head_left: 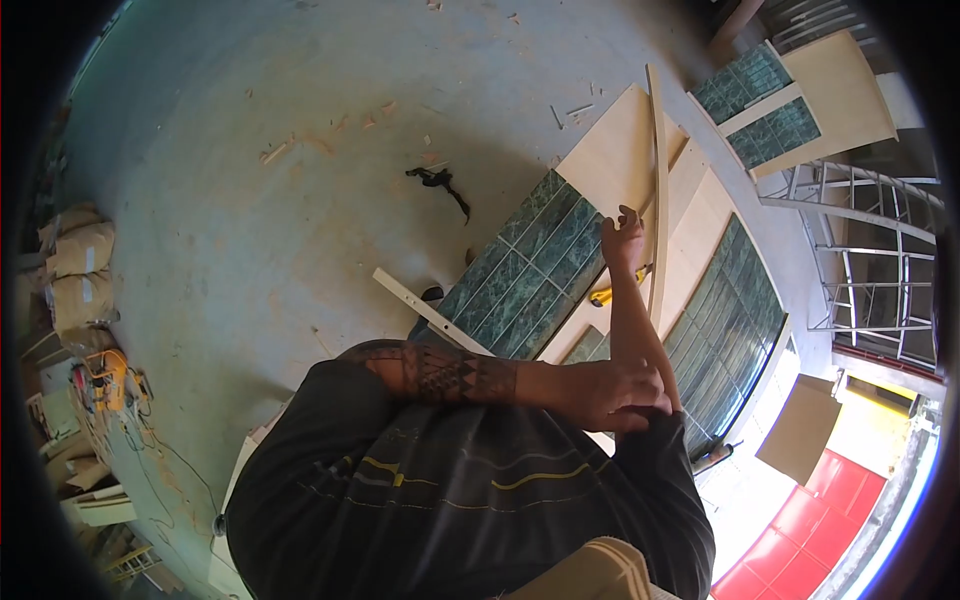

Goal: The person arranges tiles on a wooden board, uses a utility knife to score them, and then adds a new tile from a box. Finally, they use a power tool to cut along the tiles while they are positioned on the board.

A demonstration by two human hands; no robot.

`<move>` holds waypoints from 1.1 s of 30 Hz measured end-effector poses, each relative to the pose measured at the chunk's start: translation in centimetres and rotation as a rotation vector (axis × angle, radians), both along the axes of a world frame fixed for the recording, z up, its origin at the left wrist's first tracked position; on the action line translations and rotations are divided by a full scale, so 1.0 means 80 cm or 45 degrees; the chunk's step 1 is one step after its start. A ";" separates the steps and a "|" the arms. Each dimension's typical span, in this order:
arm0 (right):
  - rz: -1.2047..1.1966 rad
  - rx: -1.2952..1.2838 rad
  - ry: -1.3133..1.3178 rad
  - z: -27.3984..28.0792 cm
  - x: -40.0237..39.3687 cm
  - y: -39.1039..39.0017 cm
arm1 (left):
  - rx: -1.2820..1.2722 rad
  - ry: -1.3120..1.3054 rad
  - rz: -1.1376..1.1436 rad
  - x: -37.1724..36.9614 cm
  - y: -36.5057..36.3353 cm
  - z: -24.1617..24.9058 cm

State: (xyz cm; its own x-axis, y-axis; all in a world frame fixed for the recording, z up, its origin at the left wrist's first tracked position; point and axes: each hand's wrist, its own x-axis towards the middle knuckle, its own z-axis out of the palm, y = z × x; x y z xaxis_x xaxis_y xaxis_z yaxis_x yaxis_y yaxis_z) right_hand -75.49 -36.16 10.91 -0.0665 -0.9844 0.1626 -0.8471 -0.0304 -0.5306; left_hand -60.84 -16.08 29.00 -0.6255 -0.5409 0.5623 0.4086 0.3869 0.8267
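Observation:
My right hand reaches out over a pale wooden door that lies flat. Its fingers close on a long thin wooden strip that curves along the door. My left hand, on a tattooed forearm, crosses my body. It rests with curled fingers on my right arm near the elbow and holds nothing. A small yellow tool lies on the door just below my right hand. The door has green marbled panes.
A second panelled door lies to the right and a third one at the top right. A white slat and a black scrap lie on the concrete floor. Metal railing stands at the right. Tools and cables clutter the left.

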 end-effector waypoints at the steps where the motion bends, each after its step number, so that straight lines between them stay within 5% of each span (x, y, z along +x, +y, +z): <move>1: -0.028 -0.065 -0.068 0.005 0.003 0.001 | 0.002 -0.013 0.050 -0.007 -0.002 -0.003; 6: -0.135 -0.102 -0.183 0.012 -0.004 0.006 | -0.259 -0.287 0.588 -0.019 0.011 0.001; 8: -0.162 -0.062 -0.277 0.012 0.000 0.011 | -0.274 -0.187 0.519 -0.024 0.025 0.011; 10: -0.157 -0.092 -0.349 0.011 0.005 0.010 | 0.048 -0.149 0.007 -0.025 0.038 0.016; 11: -0.138 -0.079 -0.375 0.007 0.009 0.008 | 0.001 -0.138 0.031 -0.024 0.039 0.013; 17: -0.223 -0.037 -0.597 0.007 0.110 0.049 | -0.308 -0.692 0.748 0.006 0.072 0.022; 25: -0.102 0.049 -0.907 0.046 0.170 0.146 | -0.084 -0.535 0.137 0.035 0.149 0.057; 27: -0.109 0.022 -0.911 0.049 0.169 0.174 | -0.536 -0.900 0.450 0.059 0.160 0.049; 30: -0.190 -0.200 -0.887 0.044 0.140 0.236 | -0.643 -1.163 0.864 0.128 0.187 0.035; 33: -0.439 -0.402 -0.612 0.053 0.065 0.327 | -0.129 -1.075 0.892 0.237 0.235 -0.006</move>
